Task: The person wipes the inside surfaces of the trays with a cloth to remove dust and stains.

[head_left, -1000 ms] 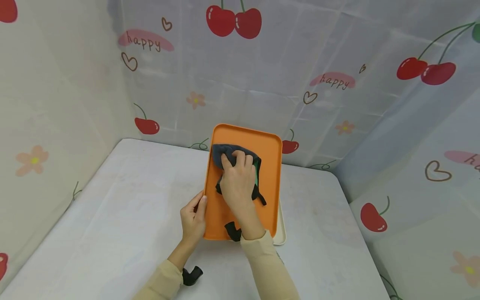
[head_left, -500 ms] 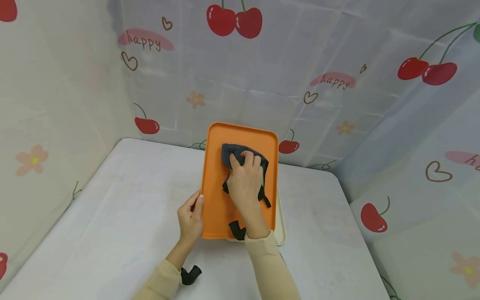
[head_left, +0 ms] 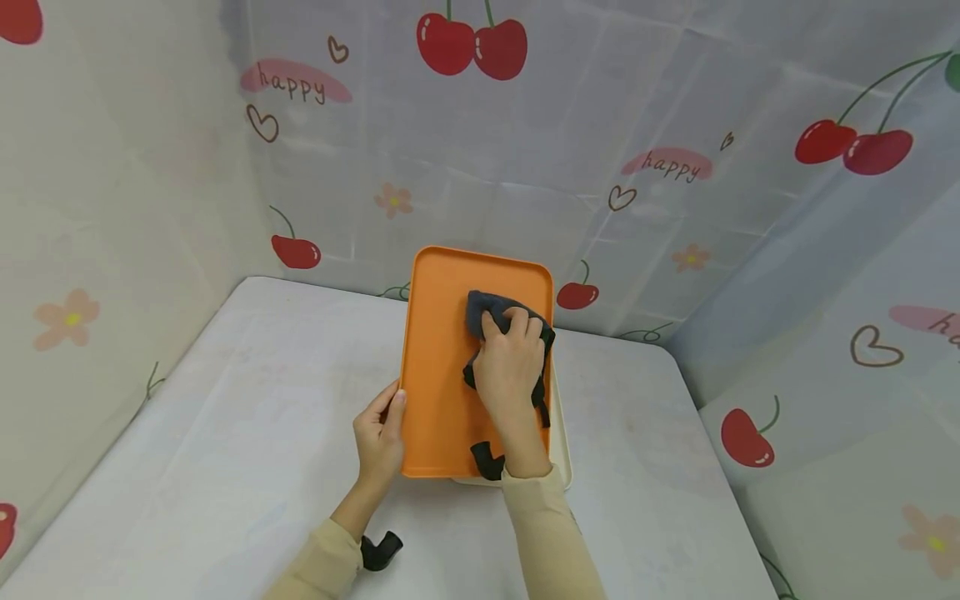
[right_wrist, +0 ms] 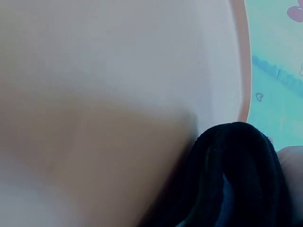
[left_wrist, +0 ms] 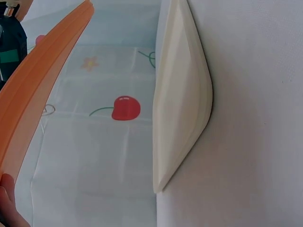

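My left hand (head_left: 379, 437) grips the left edge of an orange tray (head_left: 438, 358), its thumb at the rim. The tray is raised and tilted, its inner face toward me. My right hand (head_left: 510, 362) holds a bunched dark grey-blue cloth (head_left: 480, 315) with black edging against the tray's right half. In the right wrist view the folded cloth (right_wrist: 241, 161) appears very dark near the tray's pale-looking surface (right_wrist: 142, 52). Only a bit of my left hand (left_wrist: 8, 201) shows in the left wrist view, at the orange tray's rim (left_wrist: 42, 71).
A cream tray (head_left: 560, 450) lies on the white table (head_left: 247, 433), mostly hidden behind the orange tray; the left wrist view shows more of this cream tray (left_wrist: 184, 99). Curtains with cherry prints (head_left: 480, 167) stand at the back and sides. Black curved pieces (head_left: 382, 552) sit at both wrists.
My right hand and the cloth have slid rightward across the tray, from its left side to its right edge. The orange tray and left hand have shifted slightly left.
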`<state>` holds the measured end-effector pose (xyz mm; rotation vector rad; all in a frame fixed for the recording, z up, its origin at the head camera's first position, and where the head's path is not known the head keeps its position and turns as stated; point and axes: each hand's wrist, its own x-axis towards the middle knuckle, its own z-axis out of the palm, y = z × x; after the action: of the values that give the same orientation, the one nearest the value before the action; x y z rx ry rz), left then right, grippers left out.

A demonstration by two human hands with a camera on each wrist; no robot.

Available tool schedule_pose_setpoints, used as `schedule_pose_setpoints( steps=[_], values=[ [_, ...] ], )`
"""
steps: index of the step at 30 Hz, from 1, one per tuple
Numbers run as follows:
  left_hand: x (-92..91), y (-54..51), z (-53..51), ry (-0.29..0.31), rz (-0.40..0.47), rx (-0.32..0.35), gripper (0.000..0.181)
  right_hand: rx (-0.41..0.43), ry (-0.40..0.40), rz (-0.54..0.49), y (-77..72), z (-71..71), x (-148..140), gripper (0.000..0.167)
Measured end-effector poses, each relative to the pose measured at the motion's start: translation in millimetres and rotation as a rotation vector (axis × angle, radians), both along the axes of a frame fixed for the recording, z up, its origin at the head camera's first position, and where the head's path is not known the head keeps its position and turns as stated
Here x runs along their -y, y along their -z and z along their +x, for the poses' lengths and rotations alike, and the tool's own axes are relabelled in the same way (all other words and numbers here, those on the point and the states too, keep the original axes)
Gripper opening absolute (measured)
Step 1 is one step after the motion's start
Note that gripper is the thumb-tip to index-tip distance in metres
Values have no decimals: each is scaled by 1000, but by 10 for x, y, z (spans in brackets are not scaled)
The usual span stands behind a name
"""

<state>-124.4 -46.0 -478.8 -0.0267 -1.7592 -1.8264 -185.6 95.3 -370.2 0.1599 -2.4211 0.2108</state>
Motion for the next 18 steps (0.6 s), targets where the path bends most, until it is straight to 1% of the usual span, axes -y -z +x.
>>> schedule_pose_setpoints(
  steps=[6,11,15,18],
  values=[
    [18,-24,12,3,24,7,27,-18,38,0,25,-28,-98,34],
    [25,-24,11,3,28,7,26,0,80,17,28,-53,-196,32],
    [31,-19,5,-1,27,14,27,22,107,11,29,-69,-292,31],
    [40,-13,-4,0,28,22,28,4,116,-4,53,-82,-364,31]
  ],
)
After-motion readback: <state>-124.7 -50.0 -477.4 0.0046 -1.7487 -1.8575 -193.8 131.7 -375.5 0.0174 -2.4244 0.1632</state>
